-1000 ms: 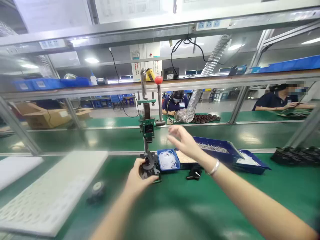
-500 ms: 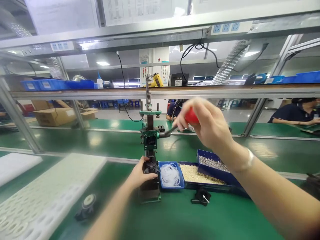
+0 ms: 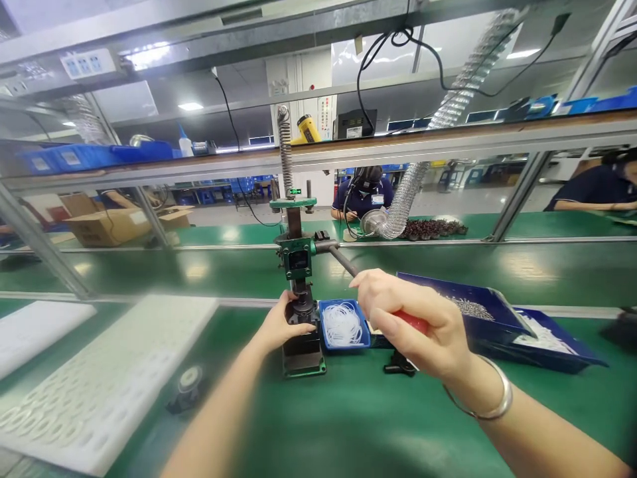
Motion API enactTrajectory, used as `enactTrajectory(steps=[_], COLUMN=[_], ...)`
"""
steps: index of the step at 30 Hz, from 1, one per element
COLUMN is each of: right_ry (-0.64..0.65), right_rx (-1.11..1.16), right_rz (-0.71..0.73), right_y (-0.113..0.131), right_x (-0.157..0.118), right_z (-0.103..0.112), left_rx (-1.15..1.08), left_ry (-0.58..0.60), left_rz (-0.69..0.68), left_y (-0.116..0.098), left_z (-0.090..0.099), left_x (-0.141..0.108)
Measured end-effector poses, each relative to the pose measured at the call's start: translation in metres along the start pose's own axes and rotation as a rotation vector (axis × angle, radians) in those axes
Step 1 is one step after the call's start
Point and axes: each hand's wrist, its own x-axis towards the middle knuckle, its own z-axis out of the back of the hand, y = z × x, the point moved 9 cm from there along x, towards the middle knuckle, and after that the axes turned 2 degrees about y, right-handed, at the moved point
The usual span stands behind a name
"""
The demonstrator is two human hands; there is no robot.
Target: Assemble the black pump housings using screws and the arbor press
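A green and black hand press (image 3: 294, 219) with a tall coil spring (image 3: 285, 149) stands upright on the bench. My right hand (image 3: 428, 318) is closed around the red knob (image 3: 413, 322) of its lever (image 3: 344, 260), which slants down to the right. At the foot of the press, my left hand (image 3: 276, 325) grips a round black part (image 3: 302, 307) under the ram, thumb in front and fingers behind. Beside the press is a blue tray of white rings (image 3: 343, 347). Another black part (image 3: 398, 364) lies partly behind my right hand.
At left, a white board with round holes (image 3: 124, 352) lies near a loose black part with a pale ring (image 3: 186, 385). Blue bins of small metal pieces (image 3: 497, 325) and white pieces (image 3: 562, 358) stand right. A shelf edge (image 3: 223, 162) crosses above; co-workers (image 3: 365, 192) sit beyond.
My right hand has pulled the lever down, from above the bins to lower in front of them. My left hand stays at the black part. The view has shifted and tilted slightly.
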Motion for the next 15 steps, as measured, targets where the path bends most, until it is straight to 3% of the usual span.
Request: enactTrajectory(steps=[3,9,15], right_ry=[-0.107,-0.144,-0.124], right_rx=[0.040,0.057,-0.023], right_rz=[-0.019,-0.089,0.048], right_y=[0.000,-0.007,-0.005], right_x=[0.003,0.021,-0.016], right_z=[0.009,0.020,-0.006], left_rx=[0.004,0.059,0.088], left_ry=[-0.003,-0.002,0.002], left_rz=[-0.002,0.024,0.040], left_y=[-0.001,-0.006,-0.002], left_z=[0.000,0.005,0.008], left_x=[-0.001,-0.007,-0.009])
